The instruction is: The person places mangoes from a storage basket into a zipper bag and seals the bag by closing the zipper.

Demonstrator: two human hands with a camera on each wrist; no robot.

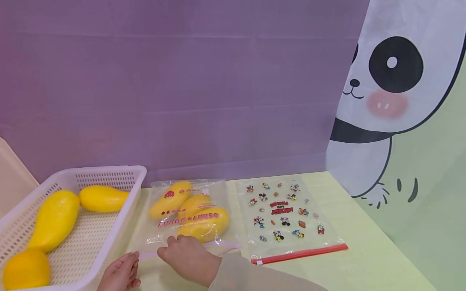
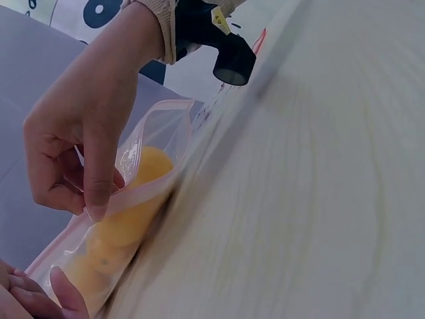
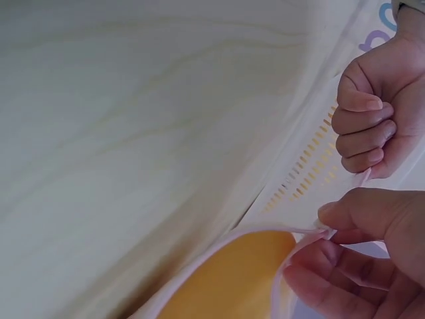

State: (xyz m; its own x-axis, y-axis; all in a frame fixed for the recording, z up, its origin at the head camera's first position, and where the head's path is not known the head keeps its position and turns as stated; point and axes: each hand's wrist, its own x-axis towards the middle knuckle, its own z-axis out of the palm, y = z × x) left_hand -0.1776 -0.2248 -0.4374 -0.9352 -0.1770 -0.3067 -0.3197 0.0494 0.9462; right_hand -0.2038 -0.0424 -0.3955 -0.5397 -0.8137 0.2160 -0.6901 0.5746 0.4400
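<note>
A clear zip bag (image 1: 154,236) printed with pink letters lies flat, holding yellow mangoes (image 1: 169,201). At its near left corner my left hand (image 1: 121,271) grips the pink-edged end with curled fingers. Beside it, my right hand (image 1: 191,258) pinches the pink zip edge. The right wrist view shows a small white slider (image 3: 325,230) between that hand's thumb and fingers. To the right of the slider the lips are together, hidden partly by the hand; on the other side, the bag mouth gapes over a mango (image 3: 229,276).
At the left stands a white perforated basket (image 1: 81,250) with three mangoes (image 1: 56,220) in it. A second zip bag (image 1: 267,232), with cartoon prints and a red zip, lies flat to the right. A purple cloth wall (image 1: 204,89) rises behind the table (image 1: 360,242).
</note>
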